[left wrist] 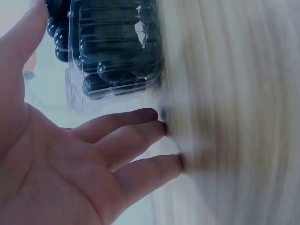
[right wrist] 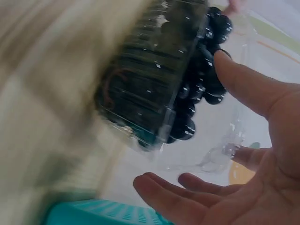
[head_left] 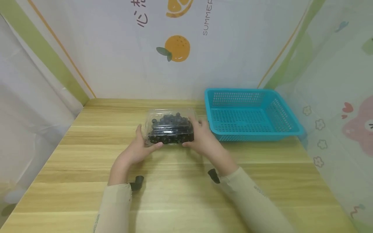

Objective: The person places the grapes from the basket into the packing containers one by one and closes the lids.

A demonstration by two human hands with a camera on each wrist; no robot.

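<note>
A clear plastic clamshell box of dark blueberries (head_left: 170, 131) is between my two hands over the table in the head view. Its transparent lid (right wrist: 206, 157) stands out around the heaped berries (right wrist: 201, 79). My left hand (head_left: 137, 149) is at the box's left end, thumb at the front edge. In the left wrist view, its other fingers (left wrist: 136, 140) are spread, with a gap below the box. My right hand (head_left: 202, 139) spans the right end, thumb across the front, index fingertip on the lid, the remaining fingers extended free.
A turquoise plastic basket (head_left: 253, 132) with perforated walls stands at the back right, close to my right hand. Wood-grain table (head_left: 180, 194) extends in front of the box. A printed curtain (head_left: 122, 64) hangs behind the table's back edge.
</note>
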